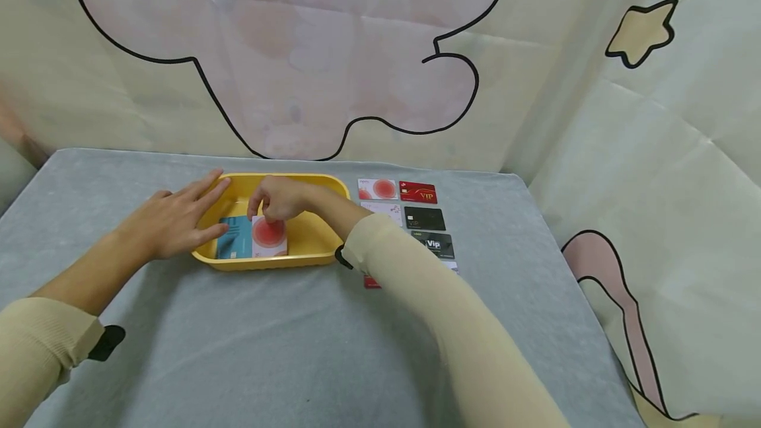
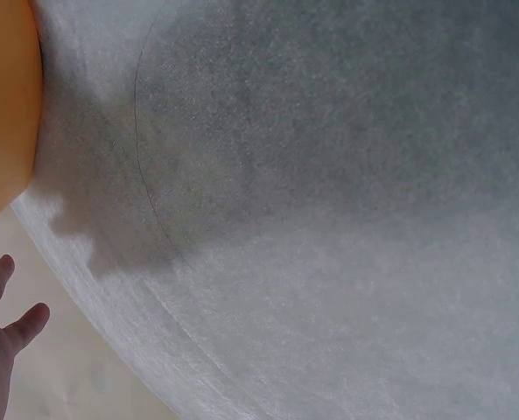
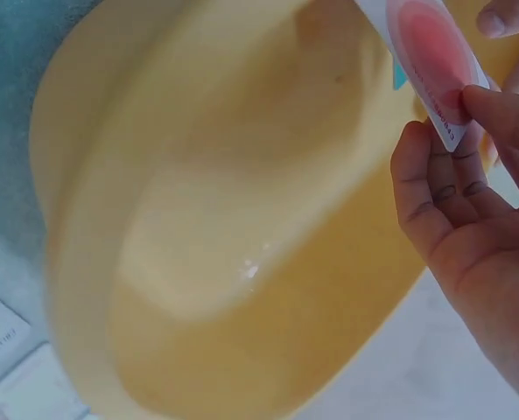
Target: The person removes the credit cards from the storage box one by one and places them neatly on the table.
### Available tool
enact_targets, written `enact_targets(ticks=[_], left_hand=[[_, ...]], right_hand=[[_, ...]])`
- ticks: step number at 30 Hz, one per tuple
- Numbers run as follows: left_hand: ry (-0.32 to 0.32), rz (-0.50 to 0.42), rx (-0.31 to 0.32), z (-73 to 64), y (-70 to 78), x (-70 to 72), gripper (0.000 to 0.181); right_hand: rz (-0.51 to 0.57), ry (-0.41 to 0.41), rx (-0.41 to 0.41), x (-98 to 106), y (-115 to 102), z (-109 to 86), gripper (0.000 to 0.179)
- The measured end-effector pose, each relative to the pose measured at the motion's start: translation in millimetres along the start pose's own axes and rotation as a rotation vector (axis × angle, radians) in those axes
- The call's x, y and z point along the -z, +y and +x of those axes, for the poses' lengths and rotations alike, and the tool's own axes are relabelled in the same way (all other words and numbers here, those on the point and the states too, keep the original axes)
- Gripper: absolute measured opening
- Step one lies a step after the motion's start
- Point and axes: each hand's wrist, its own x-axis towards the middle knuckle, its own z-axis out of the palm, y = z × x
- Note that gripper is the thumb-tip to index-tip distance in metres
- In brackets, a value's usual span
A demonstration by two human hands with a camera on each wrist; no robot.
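Note:
My right hand (image 1: 283,198) reaches over a yellow plastic tray (image 1: 318,236). Its thumb and fingers pinch a white card with a large red circle (image 1: 269,246); in the right wrist view this card (image 3: 430,52) is tilted, one corner between thumb and fingers. Beside it, at the left of the tray, is a blue card (image 1: 234,240), partly hidden. My left hand (image 1: 172,220) is at the tray's left end, fingers spread and fairly straight, with the fingertips over the rim. Whether it touches the tray or the blue card I cannot tell.
Right of the tray several cards lie in two columns, among them a red VIP card (image 1: 419,192), a black card (image 1: 425,218) and a white card with red circles (image 1: 377,189). My right sleeve covers part of them. A grey cloth (image 1: 238,349) covers the table.

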Motion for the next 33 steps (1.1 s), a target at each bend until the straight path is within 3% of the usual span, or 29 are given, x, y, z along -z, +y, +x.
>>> enact_targets(ticks=[11, 16, 23, 33], left_hand=[[0.002, 0.019, -0.007, 0.6, -0.1, -1.3, 0.087], [0.000, 0.021, -0.007, 1.7, 0.0, -1.5, 0.088], [0.004, 0.021, -0.008, 0.4, 0.6, -1.7, 0.088], [0.012, 0.031, -0.002, -0.4, 2.6, -2.3, 0.089]], right_hand=[[-0.131, -0.054, 0.064, 5.3, -8.0, -16.3, 0.039], [-0.151, -0.059, 0.040, 8.6, -5.6, -26.0, 0.035], [-0.187, 0.016, 0.068, 13.6, 1.0, -42.1, 0.028], [-0.158, 0.127, 0.114, 29.0, 12.8, -85.2, 0.024]])
